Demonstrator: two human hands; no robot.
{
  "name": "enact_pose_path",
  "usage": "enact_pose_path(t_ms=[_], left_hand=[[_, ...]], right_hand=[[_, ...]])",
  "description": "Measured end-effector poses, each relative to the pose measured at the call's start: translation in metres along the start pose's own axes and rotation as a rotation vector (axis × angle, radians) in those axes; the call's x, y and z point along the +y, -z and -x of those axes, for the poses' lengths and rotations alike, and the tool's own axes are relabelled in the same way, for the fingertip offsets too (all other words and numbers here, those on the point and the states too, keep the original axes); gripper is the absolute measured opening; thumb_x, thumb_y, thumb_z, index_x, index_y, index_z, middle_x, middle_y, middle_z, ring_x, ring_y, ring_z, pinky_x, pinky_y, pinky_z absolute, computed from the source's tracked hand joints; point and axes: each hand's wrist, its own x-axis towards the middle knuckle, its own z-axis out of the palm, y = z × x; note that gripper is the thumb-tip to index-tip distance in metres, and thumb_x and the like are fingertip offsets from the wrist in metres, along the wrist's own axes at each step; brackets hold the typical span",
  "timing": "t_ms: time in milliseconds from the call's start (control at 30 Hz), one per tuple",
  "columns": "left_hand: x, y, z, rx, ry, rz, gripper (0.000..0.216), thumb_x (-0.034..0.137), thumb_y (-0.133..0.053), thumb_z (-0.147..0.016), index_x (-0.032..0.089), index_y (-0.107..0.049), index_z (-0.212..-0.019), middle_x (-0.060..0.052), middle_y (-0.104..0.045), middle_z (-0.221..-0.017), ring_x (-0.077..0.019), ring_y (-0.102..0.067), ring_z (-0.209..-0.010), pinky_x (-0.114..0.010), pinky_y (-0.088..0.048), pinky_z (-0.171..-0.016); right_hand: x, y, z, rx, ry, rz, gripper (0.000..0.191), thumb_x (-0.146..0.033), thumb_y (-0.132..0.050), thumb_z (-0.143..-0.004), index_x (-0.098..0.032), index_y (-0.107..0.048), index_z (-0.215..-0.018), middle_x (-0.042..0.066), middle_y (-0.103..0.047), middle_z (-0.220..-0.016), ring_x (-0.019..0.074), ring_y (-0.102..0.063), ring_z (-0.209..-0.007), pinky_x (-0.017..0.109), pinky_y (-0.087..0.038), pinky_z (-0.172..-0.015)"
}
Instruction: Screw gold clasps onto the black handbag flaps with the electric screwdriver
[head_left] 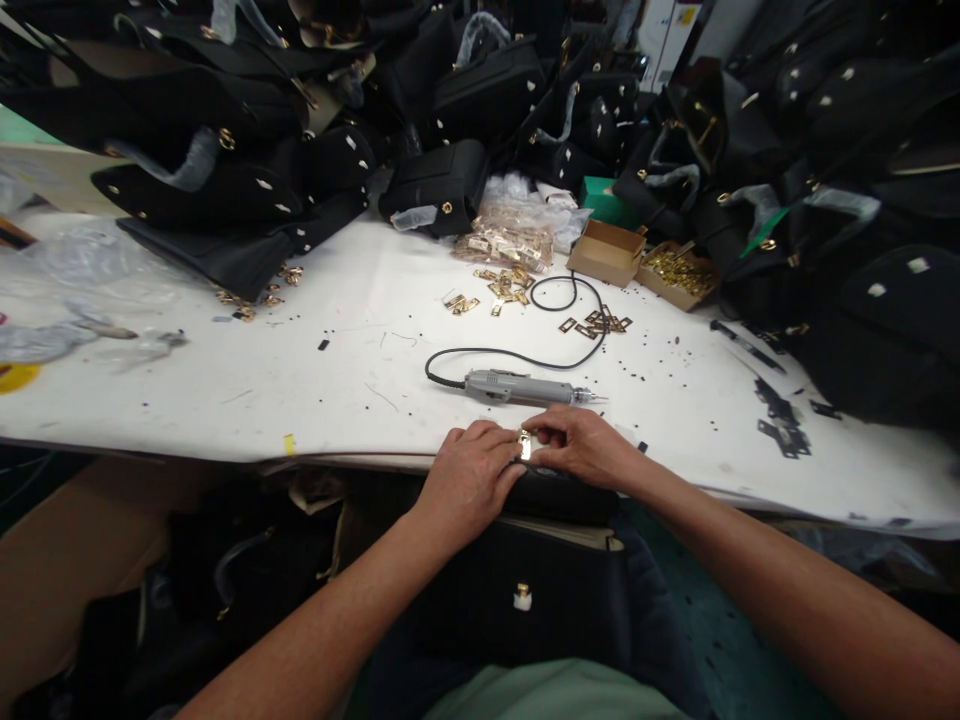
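Here, gold plate (525,447), between both hands (466,478) (586,446)

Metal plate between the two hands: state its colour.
The metal plate is shiny gold, best seen in the head view.

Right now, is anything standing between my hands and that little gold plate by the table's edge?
Nothing visible does: your left hand and right hand are both at the gold plate. The grey power tool lies beyond them on the white table, not in between.
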Motion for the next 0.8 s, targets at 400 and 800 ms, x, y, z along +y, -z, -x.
enact_pose_path(t_ms=[400,800], left_hand=[[0.01,0.005,0.0,-0.047,-0.046,-0.179,0.023,0.023,-0.055,-0.098,0.023,-0.063,-0.119,-0.006,-0.064,-0.127,-0.0259,-0.053,-0.117,-0.042,-0.043,-0.089],[0.006,-0.003,0.003,-0.021,-0.038,-0.144,0.025,0.024,-0.053,-0.099,0.021,-0.061,-0.123,-0.007,-0.064,-0.131,-0.0263,-0.052,-0.122,-0.045,-0.042,-0.092]], right_hand=[[-0.006,0.004,-0.002,-0.018,-0.068,-0.039,0.028,-0.028,-0.07,-0.08,-0.018,-0.075,-0.106,0.001,-0.065,-0.08,0.0139,-0.058,-0.07,0.025,-0.044,-0.065],[-0.01,-0.001,-0.005,0.047,-0.193,-0.12,0.014,-0.025,-0.064,-0.08,-0.017,-0.074,-0.086,-0.002,-0.062,-0.066,0.0118,-0.051,-0.058,0.023,-0.037,-0.055]])
